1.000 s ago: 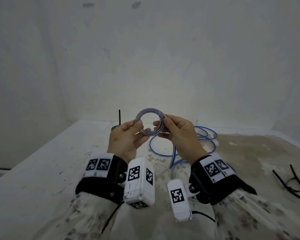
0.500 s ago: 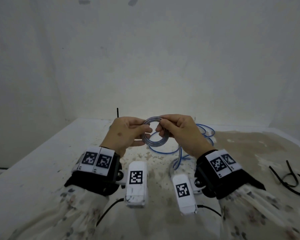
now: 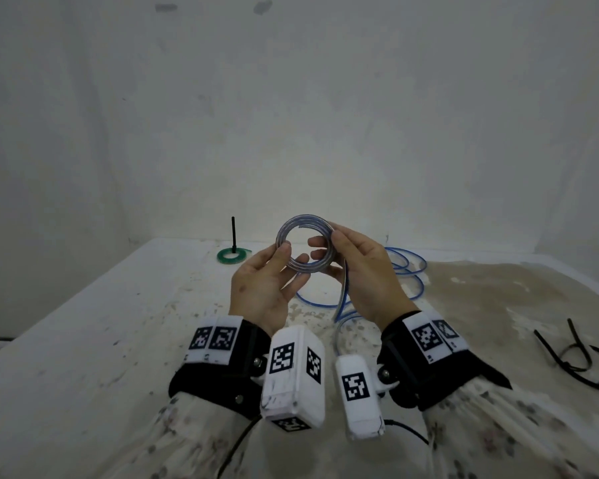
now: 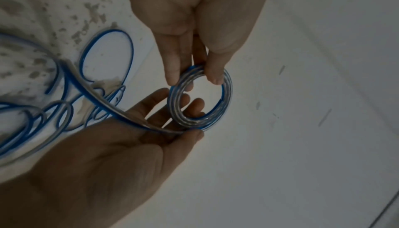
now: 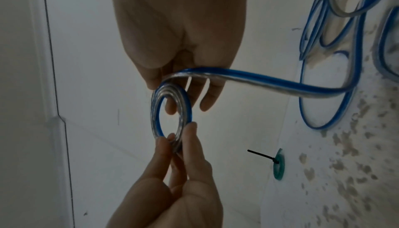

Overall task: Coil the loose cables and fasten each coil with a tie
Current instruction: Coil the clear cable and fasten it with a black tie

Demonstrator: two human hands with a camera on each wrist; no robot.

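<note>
A flat blue-and-clear cable is wound into a small coil (image 3: 305, 217) that I hold upright above the table between both hands. My left hand (image 3: 291, 261) pinches the coil's left side (image 4: 226, 95) between thumb and fingers (image 4: 172, 71). My right hand (image 3: 322, 250) grips the right side, thumb in front and fingers behind. The cable's free run (image 5: 280, 81) leaves the coil (image 5: 185, 105) under my right fingers (image 5: 207, 98). It drops to loose blue loops (image 3: 408, 271) on the table. Both hands (image 5: 177, 139) hold the coil only.
A green coil (image 3: 234, 256) fastened with a black tie (image 3: 233, 233) lies at the table's far left. Several loose black ties (image 3: 574, 357) lie on the stained right part of the table (image 3: 83, 340). White walls close the back and sides.
Half a second ago the hands were turned knuckles-up with the coil lower. Now they have rolled back, palms facing me, and the coil stands higher and upright.
</note>
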